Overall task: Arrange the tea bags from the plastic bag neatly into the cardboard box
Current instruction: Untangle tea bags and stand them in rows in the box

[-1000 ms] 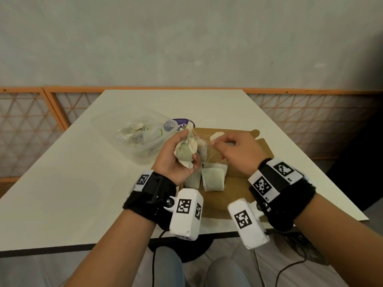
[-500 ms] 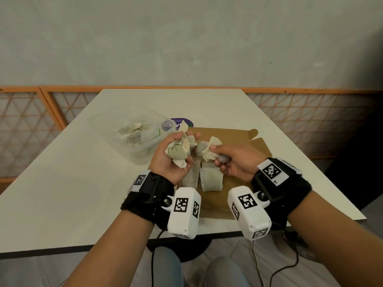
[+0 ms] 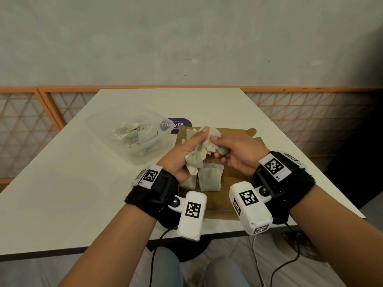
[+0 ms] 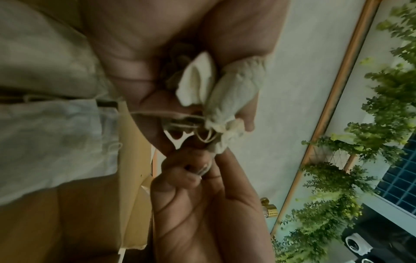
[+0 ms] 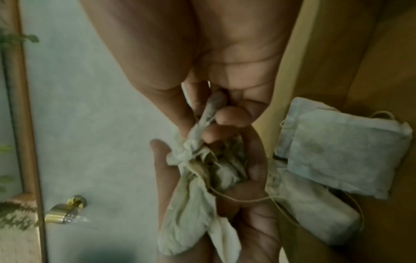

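My left hand (image 3: 186,150) grips a crumpled bunch of tea bags (image 3: 195,161) with tangled strings, held above the open brown cardboard box (image 3: 234,183). My right hand (image 3: 230,150) pinches one tea bag (image 3: 215,145) of the same bunch, close against the left hand. In the left wrist view the bunch of tea bags (image 4: 227,94) sits between my fingers with strings looped below it. The right wrist view shows the pinched tea bag (image 5: 209,113) between my fingertips. Two flat tea bags (image 3: 209,180) lie side by side in the box. The clear plastic bag (image 3: 132,133) holds several more.
The white table (image 3: 72,193) has its front edge near my wrists. A purple round sticker (image 3: 178,125) lies behind the box. An orange lattice railing (image 3: 24,125) stands beyond the table on both sides. Cables hang below the table edge.
My hands have come together over the box. The right hand turned palm inward and now pinches a tea bag against the bunch in the left hand.
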A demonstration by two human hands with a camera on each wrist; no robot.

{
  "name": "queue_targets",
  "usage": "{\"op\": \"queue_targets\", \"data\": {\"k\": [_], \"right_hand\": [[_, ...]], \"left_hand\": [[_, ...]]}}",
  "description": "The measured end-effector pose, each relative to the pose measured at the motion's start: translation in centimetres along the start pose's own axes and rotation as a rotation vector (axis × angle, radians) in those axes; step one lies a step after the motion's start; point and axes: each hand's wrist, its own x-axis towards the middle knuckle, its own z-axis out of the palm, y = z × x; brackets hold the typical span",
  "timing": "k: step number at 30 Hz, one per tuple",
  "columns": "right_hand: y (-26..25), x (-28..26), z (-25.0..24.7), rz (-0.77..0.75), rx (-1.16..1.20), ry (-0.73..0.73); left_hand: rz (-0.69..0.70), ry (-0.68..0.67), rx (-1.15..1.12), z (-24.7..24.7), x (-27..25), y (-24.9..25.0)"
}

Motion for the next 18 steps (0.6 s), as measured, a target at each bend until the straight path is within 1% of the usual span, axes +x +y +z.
{"op": "queue_targets", "data": {"k": [1, 4, 6, 9, 13, 15, 18], "right_hand": [[-0.14, 0.04, 0.03, -0.006, -0.027, 0.014], [-0.58, 0.07, -0.28, -0.033, -0.100, 0.092], [-0.71, 0.02, -0.46, -0.055, -0.109, 0.113], [-0.58, 0.00, -0.46, -0.098, -0.108, 0.148], [-0.23, 0.16, -0.14, -0.206, -0.225, 0.236], [-0.19, 0.07, -0.03, -0.258, -0.261, 0.218], [-0.38, -0.44, 0.08, -0.288, -0.232, 0.116]], "left_hand": [[-0.008, -0.001, -0.006, -0.05, 0.14, -0.06], [-0.003, 0.108, -0.073, -0.31, 0.22, -0.03], [-0.005, 0.155, -0.112, -0.39, 0.03, -0.01], [-0.028, 0.184, -0.246, -0.51, 0.04, 0.11], [-0.082, 0.162, -0.360, -0.39, 0.17, 0.03], [-0.088, 0.147, -0.402, -0.25, 0.21, 0.02], [-0.091, 0.140, -0.454, -0.05, 0.04, 0.17]]}}
